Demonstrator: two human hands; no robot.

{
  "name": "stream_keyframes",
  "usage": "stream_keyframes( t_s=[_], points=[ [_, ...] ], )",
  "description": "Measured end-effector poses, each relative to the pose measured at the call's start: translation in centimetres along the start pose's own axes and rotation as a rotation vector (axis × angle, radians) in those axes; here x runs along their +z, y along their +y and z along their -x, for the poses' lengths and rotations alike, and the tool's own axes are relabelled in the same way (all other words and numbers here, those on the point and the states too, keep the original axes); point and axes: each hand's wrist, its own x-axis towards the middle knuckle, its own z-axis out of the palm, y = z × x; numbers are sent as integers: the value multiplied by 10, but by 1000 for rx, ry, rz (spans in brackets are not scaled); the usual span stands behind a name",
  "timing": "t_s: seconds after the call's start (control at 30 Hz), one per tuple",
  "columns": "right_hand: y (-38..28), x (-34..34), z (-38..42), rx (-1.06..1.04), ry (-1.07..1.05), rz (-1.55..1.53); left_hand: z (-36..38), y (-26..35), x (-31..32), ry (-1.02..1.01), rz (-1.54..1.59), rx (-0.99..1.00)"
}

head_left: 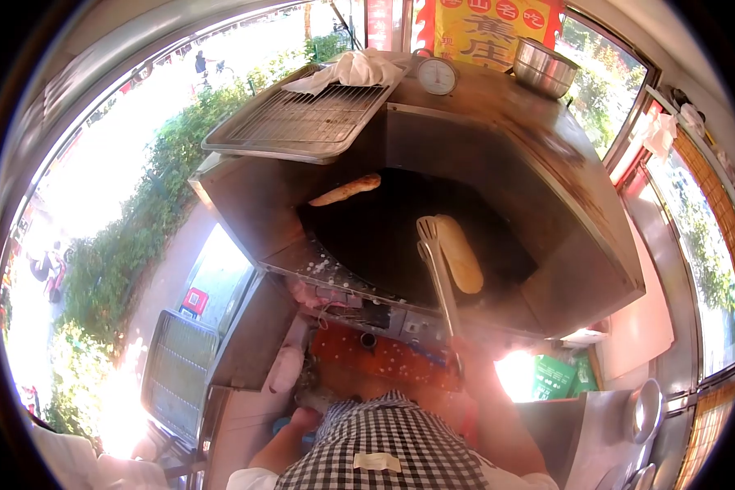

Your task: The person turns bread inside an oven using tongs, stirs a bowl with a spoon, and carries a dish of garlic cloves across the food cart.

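Note:
My right hand (470, 356) grips the handles of a pair of metal tongs (441, 282). They reach up over a dark round griddle (384, 237). At their tips lies a long pale flatbread (459, 255), lightly browned, overlapping one side of the tongs in this view. A second, browner long bread (345, 190) rests at the griddle's far left edge, against the metal surround. Low beside the checked apron (384, 437) is my left hand (305, 420), below the griddle's front. Its fingers are too small and blurred to make out.
A rack on a tray (302, 118) with a white cloth (359, 69) sits atop the metal surround. Beside it stand a round dial scale (438, 76) and a steel bowl (545, 67). Another wire rack (180, 371) leans at the left. A green box (555, 376) is lower right.

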Motion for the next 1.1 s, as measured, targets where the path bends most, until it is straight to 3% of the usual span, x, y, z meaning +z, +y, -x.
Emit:
stream_keyframes(
  t_s=[0.03,0.1,0.17,0.23,0.33,0.43,0.73,0.93,1.03,1.1],
  points=[
    [-2,0,-7,-28,-16,-22,7,9,-1,5,129,-134],
    [-13,-1,-21,-160,-63,173,-8,-12,6,-13,15,-55],
    [-27,4,-37,-100,-60,147,-4,-10,8,-14,57,-70],
    [-40,14,-53,158,-3,-98,34,26,-5,0,255,-177],
    [-50,25,-85,143,-2,-35,32,12,-1,0,197,-176],
    [-59,34,-122,192,-52,-46,58,22,3,96,501,-168],
    [-85,67,-197,277,-145,-7,121,38,-4,198,499,-187],
    [-91,70,-207,266,-143,-7,122,27,-4,141,388,-309],
    [-92,61,-184,249,-108,5,89,-8,9,106,389,-340],
    [-83,47,-160,227,-89,2,59,-48,18,89,165,18]
  ],
)
